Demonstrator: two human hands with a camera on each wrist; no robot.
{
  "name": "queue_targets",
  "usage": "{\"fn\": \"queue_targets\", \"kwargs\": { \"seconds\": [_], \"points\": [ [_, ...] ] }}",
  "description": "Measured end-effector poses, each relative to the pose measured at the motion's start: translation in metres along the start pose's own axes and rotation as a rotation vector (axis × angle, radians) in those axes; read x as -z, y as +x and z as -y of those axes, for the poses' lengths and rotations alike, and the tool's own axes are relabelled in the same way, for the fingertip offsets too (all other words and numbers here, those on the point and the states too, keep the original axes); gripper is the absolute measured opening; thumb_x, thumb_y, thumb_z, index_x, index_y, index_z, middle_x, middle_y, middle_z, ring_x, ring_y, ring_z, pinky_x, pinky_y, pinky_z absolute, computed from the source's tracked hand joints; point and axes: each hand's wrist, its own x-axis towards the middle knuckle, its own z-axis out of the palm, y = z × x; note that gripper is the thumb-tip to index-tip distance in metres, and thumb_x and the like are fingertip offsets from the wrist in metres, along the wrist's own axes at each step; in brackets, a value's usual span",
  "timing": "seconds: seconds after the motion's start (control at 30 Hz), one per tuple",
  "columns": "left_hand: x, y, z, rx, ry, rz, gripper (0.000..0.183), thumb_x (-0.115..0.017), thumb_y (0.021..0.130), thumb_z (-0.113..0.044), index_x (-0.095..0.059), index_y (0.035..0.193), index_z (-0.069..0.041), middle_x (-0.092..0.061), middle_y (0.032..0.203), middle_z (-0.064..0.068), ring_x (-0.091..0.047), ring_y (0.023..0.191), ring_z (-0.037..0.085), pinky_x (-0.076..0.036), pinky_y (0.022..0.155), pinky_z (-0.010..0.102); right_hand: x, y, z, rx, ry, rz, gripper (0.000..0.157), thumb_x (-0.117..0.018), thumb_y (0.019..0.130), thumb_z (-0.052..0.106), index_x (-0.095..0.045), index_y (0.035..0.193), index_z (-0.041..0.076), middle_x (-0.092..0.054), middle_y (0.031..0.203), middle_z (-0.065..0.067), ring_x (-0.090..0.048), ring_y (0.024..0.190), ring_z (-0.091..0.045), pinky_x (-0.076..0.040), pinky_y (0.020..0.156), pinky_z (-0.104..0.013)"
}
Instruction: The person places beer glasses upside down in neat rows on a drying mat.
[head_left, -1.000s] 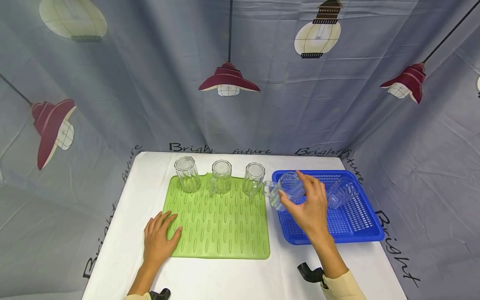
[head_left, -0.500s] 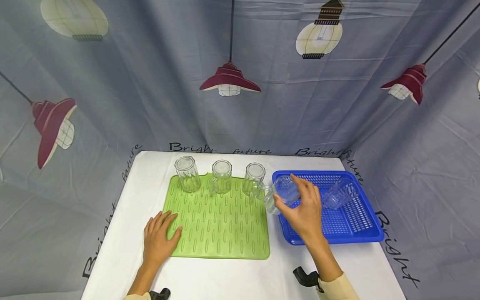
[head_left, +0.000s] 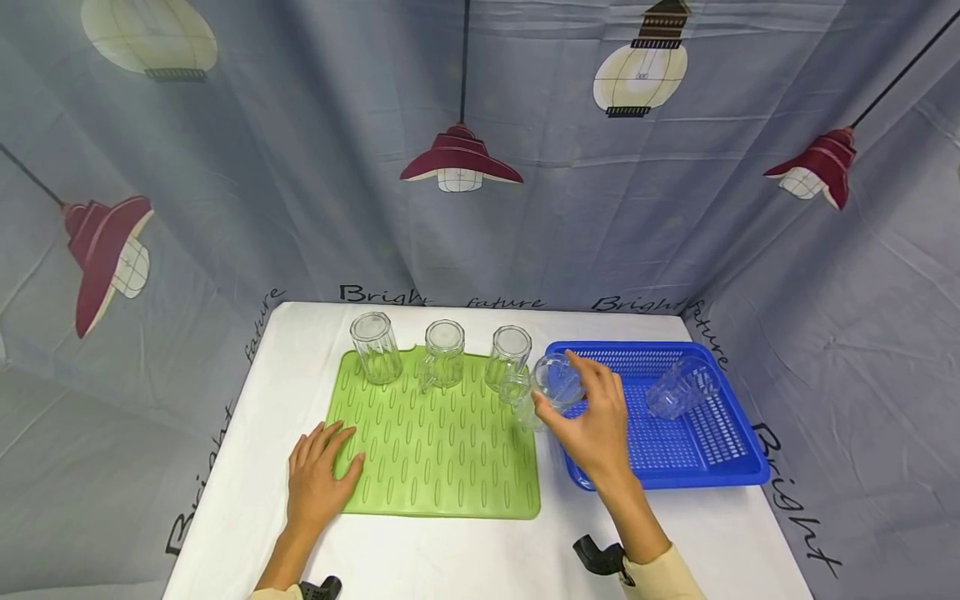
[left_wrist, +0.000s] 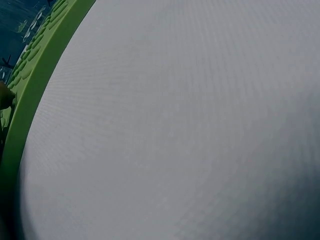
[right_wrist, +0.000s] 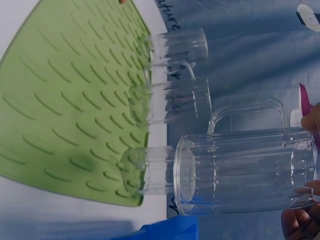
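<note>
My right hand [head_left: 592, 425] grips a clear glass mug [head_left: 557, 383] near its base, between thumb and fingers. The mug is raised over the strip between the green drying mat [head_left: 438, 467] and the blue basket [head_left: 678, 482], its handle toward the left. In the right wrist view the held mug [right_wrist: 245, 172] shows its rim pointing toward the mat side. Spread fingers of my left hand [head_left: 317, 479] rest on the mat's left edge. Three clear glass mugs stand upside down along the mat's back edge: a left one [head_left: 377, 352], a middle one [head_left: 444, 354] and a right one [head_left: 507, 357].
Another clear glass [head_left: 678, 390] lies tilted in the basket at the right. A white cloth [head_left: 442, 558] covers the table. A grey curtain [head_left: 337, 208] with printed lamps hangs behind and at both sides. The left wrist view shows mostly white cloth and the mat's edge [left_wrist: 45, 70].
The right hand has carried the glass mug leftward from over the basket to the mat's right edge, close to the right standing mug. My left hand has stayed still.
</note>
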Motion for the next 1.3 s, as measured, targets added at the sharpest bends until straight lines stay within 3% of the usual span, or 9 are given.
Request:
{"fn": "queue_targets", "kwargs": {
  "seconds": [0.3,0.53,0.73,0.97,1.3],
  "points": [
    [0.001,0.001,0.000,0.002,0.001,0.008,0.050,-0.086,0.088,-0.024,-0.073,0.135,-0.015,-0.066,0.147,0.017,-0.047,0.148,0.046,-0.026,0.126,0.069,-0.006,-0.001,0.009,0.004,0.029,-0.002,0.077,-0.092,0.078,0.032,-0.065,0.147,0.012,-0.068,0.134,-0.014,-0.055,0.101,-0.024,-0.044,0.083,-0.033],
    [0.001,0.001,0.000,-0.001,0.004,0.008,0.049,-0.085,0.089,-0.024,-0.073,0.135,-0.014,-0.066,0.146,0.018,-0.048,0.148,0.047,-0.026,0.125,0.069,-0.012,-0.003,0.013,0.010,0.035,0.017,0.077,-0.091,0.079,0.032,-0.064,0.149,0.012,-0.068,0.135,-0.014,-0.057,0.100,-0.031,-0.044,0.082,-0.033],
    [0.001,0.001,0.001,0.007,0.000,0.019,0.049,-0.085,0.089,-0.026,-0.073,0.135,-0.015,-0.066,0.147,0.017,-0.047,0.149,0.046,-0.025,0.126,0.069,-0.017,-0.007,0.016,0.021,0.031,0.026,0.077,-0.092,0.077,0.033,-0.066,0.146,0.010,-0.069,0.133,-0.014,-0.054,0.095,-0.020,-0.044,0.079,-0.031],
    [0.001,0.000,0.002,0.004,-0.003,0.014,0.049,-0.086,0.089,-0.025,-0.073,0.135,-0.015,-0.066,0.146,0.017,-0.047,0.148,0.046,-0.026,0.125,0.068,-0.027,-0.012,0.021,0.053,0.032,0.027,0.077,-0.092,0.076,0.033,-0.067,0.145,0.010,-0.069,0.132,-0.015,-0.058,0.101,-0.025,-0.048,0.078,-0.034],
    [0.001,0.000,-0.002,0.005,-0.019,-0.001,0.048,-0.084,0.089,-0.023,-0.073,0.135,-0.013,-0.066,0.146,0.018,-0.048,0.147,0.047,-0.025,0.126,0.069,-0.036,-0.019,0.029,0.051,0.026,0.062,0.079,-0.092,0.076,0.036,-0.066,0.146,0.010,-0.070,0.131,-0.013,-0.057,0.104,-0.021,-0.050,0.079,-0.034]
  ]
}}
